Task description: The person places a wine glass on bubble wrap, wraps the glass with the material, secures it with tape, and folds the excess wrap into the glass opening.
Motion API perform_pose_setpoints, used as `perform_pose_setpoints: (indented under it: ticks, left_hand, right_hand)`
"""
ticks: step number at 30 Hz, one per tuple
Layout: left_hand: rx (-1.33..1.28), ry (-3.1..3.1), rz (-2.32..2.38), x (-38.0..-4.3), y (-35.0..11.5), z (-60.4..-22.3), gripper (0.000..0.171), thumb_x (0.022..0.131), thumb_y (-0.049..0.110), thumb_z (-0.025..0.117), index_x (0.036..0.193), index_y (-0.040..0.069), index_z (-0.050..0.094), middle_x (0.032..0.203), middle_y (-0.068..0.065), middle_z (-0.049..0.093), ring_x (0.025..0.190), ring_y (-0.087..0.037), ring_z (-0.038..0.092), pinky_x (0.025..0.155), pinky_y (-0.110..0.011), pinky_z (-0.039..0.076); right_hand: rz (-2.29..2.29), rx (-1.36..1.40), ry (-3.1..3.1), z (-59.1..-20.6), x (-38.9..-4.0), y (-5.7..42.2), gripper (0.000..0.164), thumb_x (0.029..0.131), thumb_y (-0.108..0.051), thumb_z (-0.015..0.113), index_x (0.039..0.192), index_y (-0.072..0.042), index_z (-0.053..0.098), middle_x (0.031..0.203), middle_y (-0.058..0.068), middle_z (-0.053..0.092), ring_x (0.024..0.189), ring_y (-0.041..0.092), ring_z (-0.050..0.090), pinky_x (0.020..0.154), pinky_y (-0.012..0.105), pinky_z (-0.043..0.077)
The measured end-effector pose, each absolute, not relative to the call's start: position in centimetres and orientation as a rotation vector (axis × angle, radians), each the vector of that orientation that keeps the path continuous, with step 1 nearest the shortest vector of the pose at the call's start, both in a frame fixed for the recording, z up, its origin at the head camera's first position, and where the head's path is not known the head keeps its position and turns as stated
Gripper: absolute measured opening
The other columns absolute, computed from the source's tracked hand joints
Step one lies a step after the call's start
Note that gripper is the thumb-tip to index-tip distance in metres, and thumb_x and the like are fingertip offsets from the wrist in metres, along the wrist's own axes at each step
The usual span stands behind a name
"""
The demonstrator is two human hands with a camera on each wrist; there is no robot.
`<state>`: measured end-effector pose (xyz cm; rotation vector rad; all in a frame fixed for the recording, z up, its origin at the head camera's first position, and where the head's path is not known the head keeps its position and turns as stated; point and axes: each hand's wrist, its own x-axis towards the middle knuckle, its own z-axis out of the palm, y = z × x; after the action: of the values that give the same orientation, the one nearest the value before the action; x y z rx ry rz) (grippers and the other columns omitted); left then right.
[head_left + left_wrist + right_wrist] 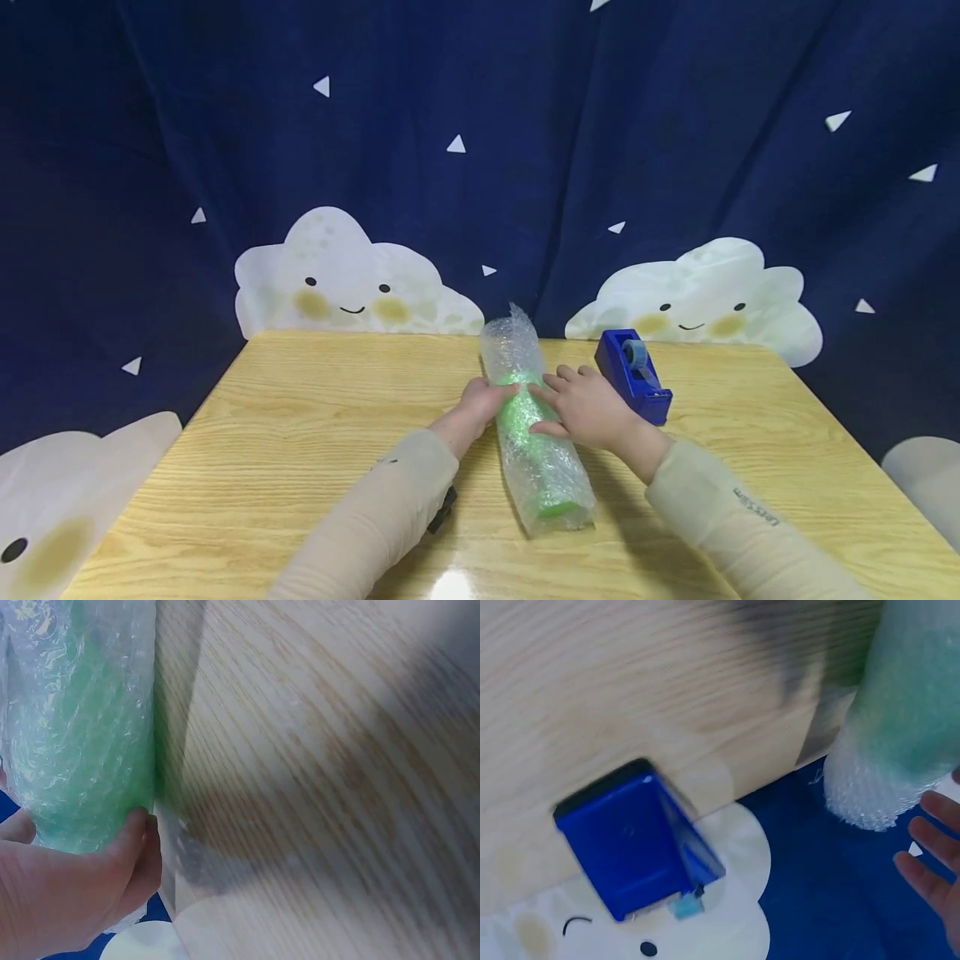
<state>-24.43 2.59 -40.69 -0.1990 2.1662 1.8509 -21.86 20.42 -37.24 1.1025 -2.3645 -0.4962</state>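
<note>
A long green object in clear bubble wrap (534, 450) extends from the table's middle toward its far edge; the wrap blurs its exact kind. My left hand (483, 402) holds its left side, thumb over the top. Seen from the left wrist, that hand (82, 889) curls at one end of the green part (94, 750), some fingers hidden by the wrap. On the other side my right hand (588, 408) rests thumb and forefinger against the wrap, fingers spread. The right wrist view shows fingers of the right hand (937, 851) loosely extended beside the wrapped object (907, 712).
A blue tape dispenser (626, 375) with a roll of clear tape stands right of the wrapped object, near my right hand. A small black thing (444, 510) shows beside my left sleeve. Behind the wooden table (360, 375) hangs a dark blue curtain (420, 192) with clouds.
</note>
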Motion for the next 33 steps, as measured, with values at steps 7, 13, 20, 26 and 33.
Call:
perform_pose_setpoints:
  ticks: [7,13,20,26,33]
  left_hand:
    - [-0.215,2.154,1.853,-24.4,3.0,-40.7,0.067,0.087,0.027,0.063,0.135,-0.012,0.035,0.133,-0.025,0.047,0.121,-0.036,0.049,0.104,-0.046,0.040]
    - [-0.193,2.153,1.830,-24.4,3.0,-40.8,0.067,0.088,0.027,0.062,0.135,-0.012,0.035,0.135,-0.026,0.045,0.123,-0.039,0.046,0.105,-0.048,0.039]
    - [-0.164,2.143,1.827,-24.5,1.9,-40.7,0.066,0.089,0.027,0.060,0.136,-0.012,0.033,0.136,-0.025,0.044,0.125,-0.039,0.044,0.107,-0.049,0.037]
    - [-0.183,2.155,1.820,-24.6,1.9,-40.5,0.063,0.089,0.028,0.060,0.134,-0.010,0.038,0.132,-0.023,0.049,0.121,-0.036,0.048,0.104,-0.046,0.040]
    - [-0.189,2.141,1.821,-24.5,2.1,-40.5,0.063,0.088,0.029,0.062,0.133,-0.009,0.040,0.131,-0.022,0.050,0.118,-0.034,0.051,0.102,-0.045,0.043]
  right_hand:
    - [-0.622,1.222,-2.175,-36.7,-22.5,21.1,0.050,0.084,-0.058,0.054,0.110,-0.019,0.069,0.088,0.001,0.066,0.081,0.019,0.059,0.060,0.031,0.049]
    - [-0.723,1.349,-2.028,-35.4,-22.6,22.0,0.044,0.084,-0.054,0.058,0.107,-0.019,0.069,0.082,-0.002,0.063,0.076,0.015,0.054,0.057,0.026,0.046]
    - [-0.310,1.081,-2.282,-35.0,-21.9,22.3,0.023,0.081,-0.033,0.068,0.077,-0.011,0.064,0.066,-0.002,0.058,0.062,0.015,0.052,0.050,0.028,0.045]
    - [1.156,0.268,-2.997,-35.4,-22.3,20.4,0.040,0.096,-0.032,0.047,0.071,-0.006,0.064,0.055,-0.002,0.052,0.048,0.009,0.043,0.043,0.021,0.034]
    - [2.277,-0.184,-2.926,-36.1,-23.6,18.9,0.054,0.101,-0.041,0.030,0.072,-0.012,0.065,0.051,-0.009,0.053,0.043,-0.001,0.041,0.041,0.011,0.031]
